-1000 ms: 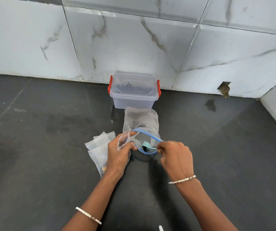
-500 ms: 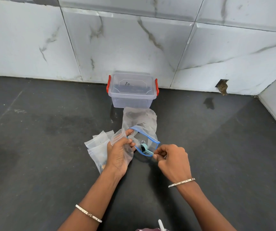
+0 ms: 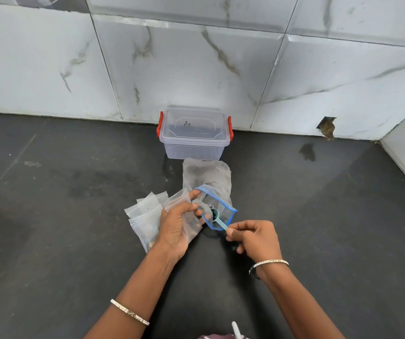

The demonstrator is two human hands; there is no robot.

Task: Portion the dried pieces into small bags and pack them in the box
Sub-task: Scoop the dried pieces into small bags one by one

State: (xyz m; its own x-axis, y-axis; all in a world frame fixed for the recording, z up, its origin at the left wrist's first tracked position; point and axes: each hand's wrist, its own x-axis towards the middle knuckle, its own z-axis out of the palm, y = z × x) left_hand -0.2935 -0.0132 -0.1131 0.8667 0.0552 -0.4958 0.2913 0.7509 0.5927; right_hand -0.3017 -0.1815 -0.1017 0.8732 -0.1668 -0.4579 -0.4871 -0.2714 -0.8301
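Grip: right hand [image 3: 255, 238] pinched scoop [image 3: 221, 222]; left hand [image 3: 175, 227] clasped small bag [image 3: 177, 198], perhaps zip bag [image 3: 211, 177] rim.
Care: scoop needed lifting level, tipping slowly.

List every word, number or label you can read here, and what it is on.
Box lid: a dark handwritten mark, perhaps two digits, too blurred to read.
Bags, scoop, tiles: no text to be seen.
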